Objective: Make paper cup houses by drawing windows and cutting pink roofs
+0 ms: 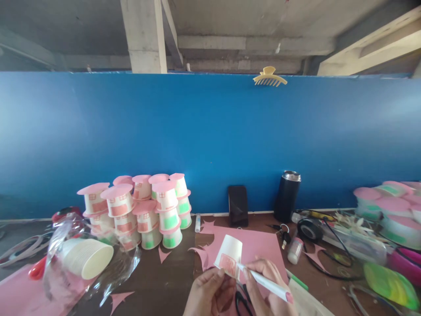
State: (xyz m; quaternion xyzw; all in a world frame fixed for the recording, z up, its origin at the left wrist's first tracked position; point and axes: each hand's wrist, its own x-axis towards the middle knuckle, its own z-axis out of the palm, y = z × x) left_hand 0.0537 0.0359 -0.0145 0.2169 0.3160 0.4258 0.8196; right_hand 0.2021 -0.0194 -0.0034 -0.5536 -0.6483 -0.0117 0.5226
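A white paper cup (232,248) is tilted bottom up between my hands, with a pink coloured patch drawn on its side. My left hand (209,292) pinches the cup near its rim. In my right hand (265,285) is a white marker pen (268,283) with a pink end, its tip against the cup by the pink patch. Under both hands lies a sheet of pink paper (263,241). Black-handled scissors (242,303) lie partly hidden between my hands.
Stacked decorated cups (144,215) with pink paper tops stand at left, behind plain cups (88,259) in clear plastic. A phone (238,205) and black flask (287,197) stand by the blue partition (210,131). More decorated cups (394,206), keys (284,235) and cables lie right.
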